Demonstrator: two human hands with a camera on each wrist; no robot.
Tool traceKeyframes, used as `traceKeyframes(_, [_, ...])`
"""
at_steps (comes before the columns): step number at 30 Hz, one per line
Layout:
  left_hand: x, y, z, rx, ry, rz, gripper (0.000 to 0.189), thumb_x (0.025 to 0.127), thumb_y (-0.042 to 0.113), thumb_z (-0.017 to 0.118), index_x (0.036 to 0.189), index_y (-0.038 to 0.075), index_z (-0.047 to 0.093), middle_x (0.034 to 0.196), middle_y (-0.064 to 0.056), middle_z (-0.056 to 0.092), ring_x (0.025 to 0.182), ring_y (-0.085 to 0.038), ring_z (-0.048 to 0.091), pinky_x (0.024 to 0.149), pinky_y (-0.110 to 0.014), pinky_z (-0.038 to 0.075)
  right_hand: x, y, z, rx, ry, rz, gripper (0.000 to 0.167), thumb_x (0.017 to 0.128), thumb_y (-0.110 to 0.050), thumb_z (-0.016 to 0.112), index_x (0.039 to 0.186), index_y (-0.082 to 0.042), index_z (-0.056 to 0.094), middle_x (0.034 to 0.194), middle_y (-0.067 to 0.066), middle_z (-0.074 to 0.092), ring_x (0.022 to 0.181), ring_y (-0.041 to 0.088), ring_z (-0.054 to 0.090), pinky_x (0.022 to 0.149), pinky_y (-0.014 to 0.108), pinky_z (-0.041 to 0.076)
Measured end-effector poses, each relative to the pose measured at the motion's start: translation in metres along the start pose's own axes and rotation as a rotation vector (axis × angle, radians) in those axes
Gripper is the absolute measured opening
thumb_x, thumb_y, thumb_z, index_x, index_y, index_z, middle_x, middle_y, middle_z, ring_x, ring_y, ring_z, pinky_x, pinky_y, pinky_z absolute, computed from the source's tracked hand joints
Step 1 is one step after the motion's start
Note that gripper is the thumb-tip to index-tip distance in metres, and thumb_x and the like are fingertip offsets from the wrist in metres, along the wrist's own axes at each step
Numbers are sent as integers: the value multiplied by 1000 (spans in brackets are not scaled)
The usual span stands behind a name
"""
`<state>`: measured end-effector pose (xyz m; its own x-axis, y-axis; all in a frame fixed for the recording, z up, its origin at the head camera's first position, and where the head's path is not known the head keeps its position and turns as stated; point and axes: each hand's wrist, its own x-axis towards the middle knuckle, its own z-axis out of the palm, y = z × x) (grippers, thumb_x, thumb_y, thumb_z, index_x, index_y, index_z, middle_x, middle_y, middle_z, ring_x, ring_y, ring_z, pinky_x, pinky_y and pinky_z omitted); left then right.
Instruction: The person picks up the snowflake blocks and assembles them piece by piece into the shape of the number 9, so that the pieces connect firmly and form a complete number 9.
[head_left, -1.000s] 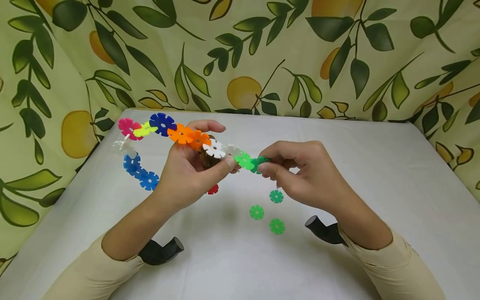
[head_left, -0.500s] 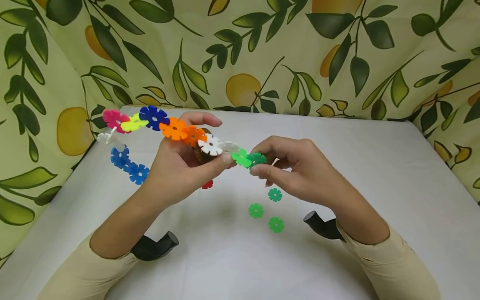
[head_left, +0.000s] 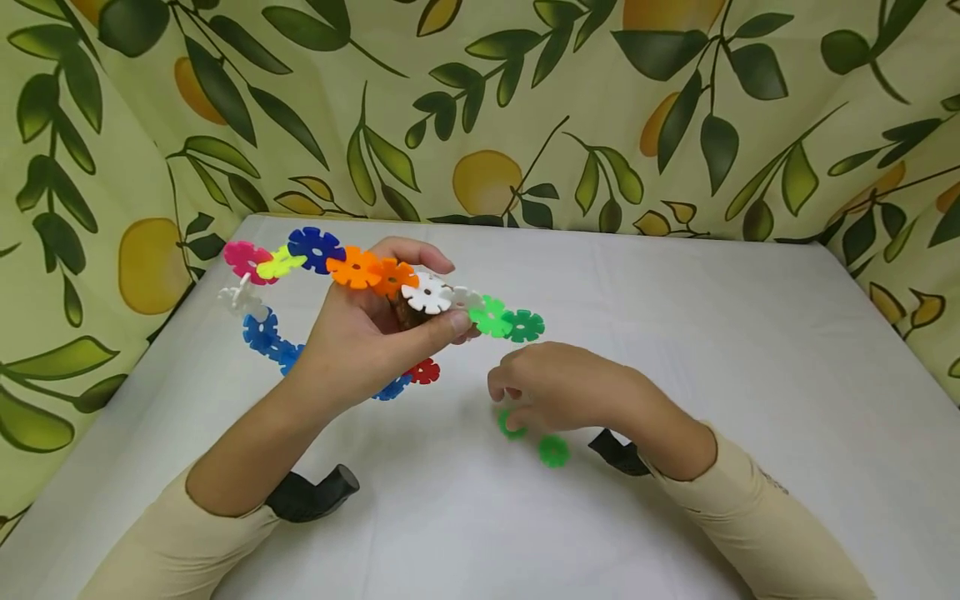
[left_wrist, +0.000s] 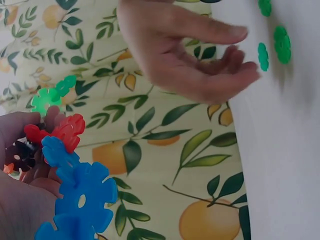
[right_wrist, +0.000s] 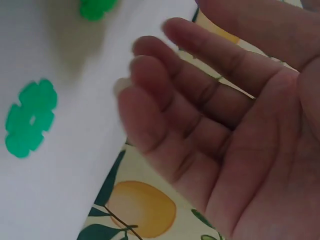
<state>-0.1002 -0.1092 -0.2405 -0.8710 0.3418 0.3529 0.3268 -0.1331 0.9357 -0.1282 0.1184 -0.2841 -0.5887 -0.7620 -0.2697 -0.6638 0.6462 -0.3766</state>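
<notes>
My left hand (head_left: 360, 333) holds up a curved chain of interlocking plastic flower discs (head_left: 356, 268), pinched near the white disc (head_left: 427, 293) between thumb and fingers. The chain runs through pink, yellow, blue, orange and white to a light green disc (head_left: 491, 317) and a darker green end disc (head_left: 523, 326). In the left wrist view, blue discs (left_wrist: 92, 200) and red discs (left_wrist: 67, 131) hang near the palm. My right hand (head_left: 573, 387), fingers loosely bent and holding nothing, hovers over loose green discs (head_left: 554, 451). Its thumb overlaps another green disc (head_left: 503, 425). The right wrist view shows a green disc (right_wrist: 42, 97) beside the fingertips.
A white-covered table (head_left: 465, 533) lies under both hands. Behind it hangs a curtain (head_left: 525, 100) patterned with leaves and fruit. Black curved mounts (head_left: 315, 496) stick out at both wrists.
My right hand has let go of the green end disc and moved down toward the loose green discs. The left hand still holds the chain, nearly in place.
</notes>
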Motion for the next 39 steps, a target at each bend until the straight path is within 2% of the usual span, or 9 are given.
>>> traceKeyframes(2, [0, 1, 0, -15, -2, -10, 42, 84, -15, 69, 118, 5, 53, 92, -21, 71, 81, -39, 72, 70, -41, 60, 4, -2, 5, -4, -59, 48, 19, 83, -17, 83, 96, -16, 69, 84, -9, 58, 80, 11, 56, 75, 29, 49])
traceKeyframes(5, [0, 1, 0, -21, -2, -10, 42, 85, -15, 68, 118, 5, 53, 93, -21, 71, 81, -39, 72, 71, -42, 60, 7, -1, 11, -18, -88, 62, 20, 81, -13, 83, 91, -17, 66, 83, -8, 57, 79, 10, 54, 74, 28, 49])
traceKeyframes(14, [-1, 6, -3, -17, 27, -6, 39, 87, -14, 66, 119, 6, 53, 91, -22, 70, 81, -39, 72, 68, -42, 60, 12, 2, 16, -13, -89, 74, 27, 79, -1, 80, 86, -17, 60, 81, -6, 56, 77, 11, 53, 71, 28, 48])
traceKeyframes(20, [-1, 6, -3, -18, 25, 5, 38, 88, -13, 65, 118, 5, 53, 91, -23, 70, 80, -38, 72, 67, -42, 60, 15, 3, 17, 32, -91, 105, 29, 80, -2, 81, 93, -17, 60, 84, -7, 56, 81, 11, 55, 74, 28, 49])
traceKeyframes(25, [-1, 5, -5, -20, 49, 11, 39, 88, -13, 66, 120, 4, 52, 94, -24, 69, 81, -40, 72, 71, -42, 60, 15, 7, 14, 83, -79, 82, 25, 84, -7, 79, 85, -18, 57, 76, -6, 55, 72, 11, 52, 67, 28, 46])
traceKeyframes(28, [0, 5, -7, -8, 90, 33, 40, 88, -14, 65, 122, 3, 51, 99, -24, 67, 81, -40, 72, 77, -42, 59, 9, 14, 3, 218, 14, -2, 22, 88, -10, 77, 86, -16, 56, 68, -7, 55, 62, 11, 51, 60, 28, 45])
traceKeyframes(35, [3, 3, -9, 46, 173, 108, 44, 88, -15, 65, 125, 6, 52, 102, -23, 65, 82, -34, 73, 77, -38, 59, -22, 20, -31, 829, 408, -331, 16, 96, 6, 60, 109, -1, 53, 68, 12, 58, 53, 23, 51, 43, 30, 42])
traceKeyframes(37, [3, 3, -10, 51, 173, 138, 44, 88, -16, 65, 124, 5, 52, 102, -23, 64, 81, -34, 73, 76, -37, 59, -28, 19, -37, 914, 456, -414, 18, 97, 10, 55, 113, 3, 52, 71, 15, 55, 55, 24, 50, 43, 31, 42])
traceKeyframes(39, [3, 3, -10, 48, 166, 163, 44, 87, -16, 65, 123, 5, 52, 101, -23, 63, 81, -34, 72, 76, -37, 59, -32, 15, -40, 962, 471, -448, 18, 98, 9, 52, 115, 3, 52, 73, 16, 54, 58, 24, 50, 44, 32, 42])
